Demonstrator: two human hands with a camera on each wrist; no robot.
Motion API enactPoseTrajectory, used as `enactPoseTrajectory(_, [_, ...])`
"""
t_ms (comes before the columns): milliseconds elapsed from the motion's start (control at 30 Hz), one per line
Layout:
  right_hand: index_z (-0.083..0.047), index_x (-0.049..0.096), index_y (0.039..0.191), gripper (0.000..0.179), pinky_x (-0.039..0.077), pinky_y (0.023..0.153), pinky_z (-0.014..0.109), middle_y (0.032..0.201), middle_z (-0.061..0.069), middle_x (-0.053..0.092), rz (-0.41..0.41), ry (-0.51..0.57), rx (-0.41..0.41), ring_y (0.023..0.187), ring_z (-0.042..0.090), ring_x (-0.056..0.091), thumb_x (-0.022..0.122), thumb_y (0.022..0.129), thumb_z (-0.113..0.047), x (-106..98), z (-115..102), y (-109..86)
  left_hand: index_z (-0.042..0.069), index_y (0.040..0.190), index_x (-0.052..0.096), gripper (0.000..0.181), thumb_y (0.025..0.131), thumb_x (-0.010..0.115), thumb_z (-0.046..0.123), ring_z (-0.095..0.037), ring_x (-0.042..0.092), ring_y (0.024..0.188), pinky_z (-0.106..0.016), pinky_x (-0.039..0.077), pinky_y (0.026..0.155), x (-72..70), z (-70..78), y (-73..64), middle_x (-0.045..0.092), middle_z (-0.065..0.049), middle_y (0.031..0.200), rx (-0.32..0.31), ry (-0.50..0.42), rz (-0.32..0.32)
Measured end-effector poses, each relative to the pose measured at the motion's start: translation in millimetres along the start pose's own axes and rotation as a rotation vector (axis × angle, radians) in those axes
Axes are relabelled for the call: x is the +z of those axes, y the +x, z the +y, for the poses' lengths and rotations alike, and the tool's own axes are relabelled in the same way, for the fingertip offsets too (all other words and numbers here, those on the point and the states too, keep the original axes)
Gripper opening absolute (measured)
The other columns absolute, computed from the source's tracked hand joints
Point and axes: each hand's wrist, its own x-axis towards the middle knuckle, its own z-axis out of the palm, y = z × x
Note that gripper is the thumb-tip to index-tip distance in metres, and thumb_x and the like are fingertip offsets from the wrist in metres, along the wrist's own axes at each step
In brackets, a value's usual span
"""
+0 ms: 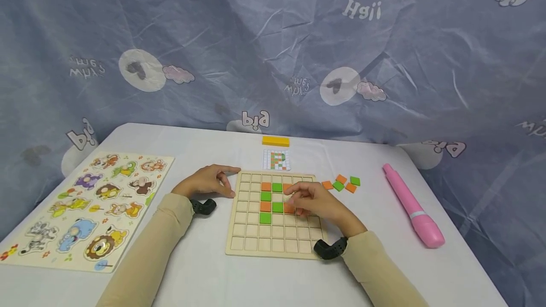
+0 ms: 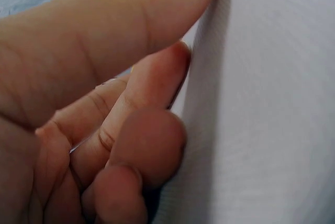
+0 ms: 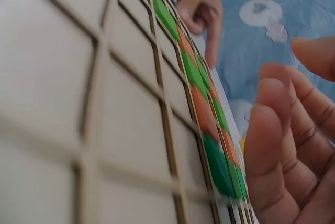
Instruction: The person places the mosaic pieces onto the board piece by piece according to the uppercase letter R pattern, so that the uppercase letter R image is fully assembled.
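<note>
backdrop (image 1: 239, 60), beyond the grip (image 1: 317, 203): wrinkled blue-grey cloth — cartoon prints, pale lettering | table (image 1: 204, 269), beneath the grip: white, rounded far corner | light: soft

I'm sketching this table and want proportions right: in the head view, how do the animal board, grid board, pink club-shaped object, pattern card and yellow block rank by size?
By visible area, largest first:
1. Animal board
2. Grid board
3. Pink club-shaped object
4. Pattern card
5. Yellow block
</note>
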Motion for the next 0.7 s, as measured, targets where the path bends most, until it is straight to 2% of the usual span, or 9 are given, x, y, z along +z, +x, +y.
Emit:
enactPoseTrajectory(233, [0.010,0.060,0.138,0.041,0.054,0.069,0.030,0.091,0.009,0.070,0.101,0.057,0.053,0.072,0.016,0.060,0.070,0.103,-0.009,-36.7,13.4,-8.7,0.008,0.160,0.055,0.089,0.082,0.095,0.021,-0.017,0.061,0.090,-0.040,0.041,0.098,0.7,-0.8,1.1,0.075,0.001,0.087,-0.005,0.007,0.005])
enactPoseTrajectory(500, [0.013,0.056,0.141,0.045,0.058,0.070,0.029,0.096,0.007,0.072,0.177,0.053,0.070,0.076,0.014,0.065,0.069,0.105,-0.010,-70.4,34.9,-15.6,0.008,0.159,0.056,0.088,0.081,0.095,0.020,-0.017,0.060,0.087,-0.039,0.041,0.096,1.4,1.3,0.7,0.075,0.002,0.085,-0.007,0.013,0.012])
enactPoseTrajectory(700, [0.013,0.054,0.145,0.048,0.059,0.073,0.029,0.108,0.005,0.076,0.254,0.077,0.099,0.081,0.013,0.066,0.067,0.107,-0.013,-85.1,42.8,-19.9,0.008,0.159,0.056,0.087,0.081,0.095,0.017,-0.016,0.060,0.087,-0.038,0.041,0.095,1.6,1.7,-0.8,0.076,0.001,0.086,-0.015,-0.001,0.014])
